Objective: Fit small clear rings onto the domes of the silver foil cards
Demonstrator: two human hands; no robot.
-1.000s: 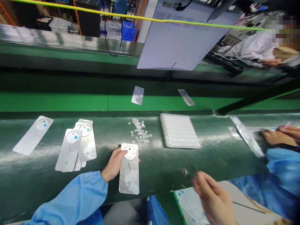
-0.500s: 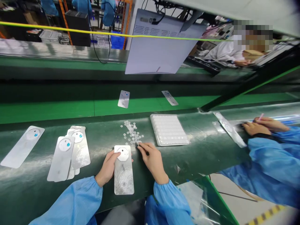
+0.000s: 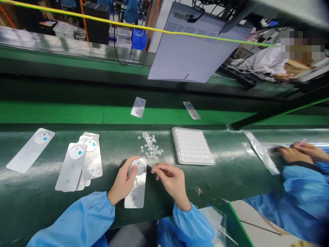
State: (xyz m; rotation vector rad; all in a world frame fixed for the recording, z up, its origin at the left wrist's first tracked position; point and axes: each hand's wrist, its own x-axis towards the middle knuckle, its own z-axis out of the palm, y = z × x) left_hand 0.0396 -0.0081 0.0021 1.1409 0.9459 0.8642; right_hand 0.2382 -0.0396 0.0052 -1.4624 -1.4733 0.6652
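My left hand [image 3: 123, 181] grips the top of a silver metal plate [image 3: 136, 193] with a round white disc [image 3: 138, 167] at its upper end, and the plate lies on the dark green bench. Just to the right of the disc, my right hand [image 3: 171, 181] has its fingertips pinched together. What they hold is too small to make out. A heap of small clear round pieces [image 3: 151, 146] lies just beyond both hands.
A white compartment tray [image 3: 192, 146] sits right of the heap. Stacked plates [image 3: 82, 161] and a single plate [image 3: 31, 149] lie to the left. Two more plates [image 3: 138, 107] rest on the green belt. A co-worker's hands [image 3: 295, 152] work on plates at the right.
My right hand came up from the lower right, reached the heap of round pieces, then drew back pinched beside the disc. My left hand tightened on the plate's top, which tilted slightly.
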